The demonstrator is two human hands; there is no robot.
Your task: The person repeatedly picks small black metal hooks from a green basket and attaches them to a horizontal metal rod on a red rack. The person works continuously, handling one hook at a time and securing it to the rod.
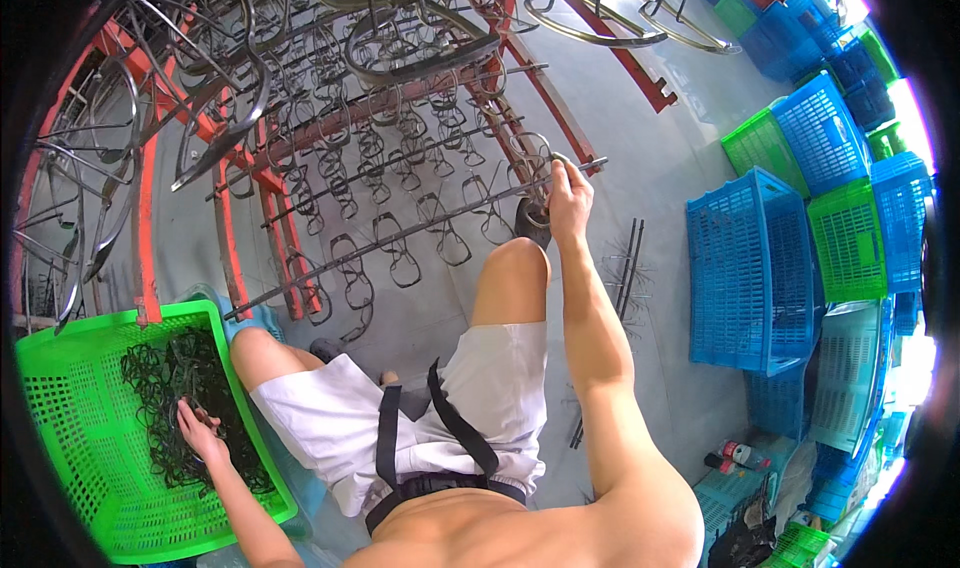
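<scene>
1. Left hand [197, 430] digs into tangled dark wire loops [180, 388], fingers curled on some, inside the near-left green basket [70, 448].
2. Right hand [568, 200] pinches one loop (thin, rounded) onto the far rack rod [420, 230].

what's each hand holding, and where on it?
Right hand grips a dark wire loop at its lower end, at the rod. Left hand is in the wire loops in the green basket; a hold cannot be told.
</scene>
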